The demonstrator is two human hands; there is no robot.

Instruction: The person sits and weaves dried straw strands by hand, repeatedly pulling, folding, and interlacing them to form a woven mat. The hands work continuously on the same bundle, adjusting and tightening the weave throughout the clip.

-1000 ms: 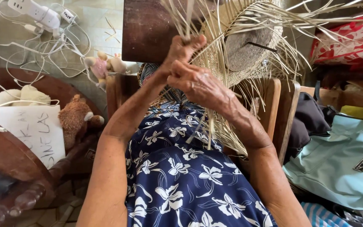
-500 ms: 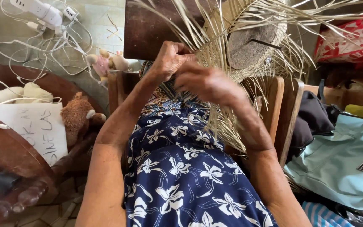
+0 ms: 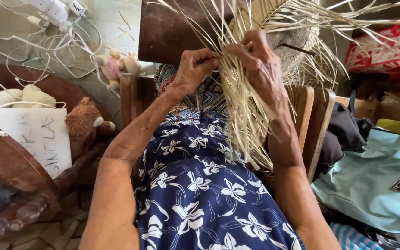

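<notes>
Straw strips [image 3: 248, 120] of a half-woven hat [image 3: 278, 28] are pinched in both grips: left hand [image 3: 193, 69] and right hand [image 3: 258, 60] closed on strands, touching; loose ends hang below.

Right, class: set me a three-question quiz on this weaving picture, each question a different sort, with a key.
1. True or false: both hands touch the straw weave.
2. Which toy lies beside the paper sheet? A) brown teddy B) red car C) blue ball
3. Fill in: the bag at the picture's right edge is pale ____.

Key:
1. True: the left hand and the right hand both pinch strands near the top of the weave.
2. A.
3. Blue.
</notes>
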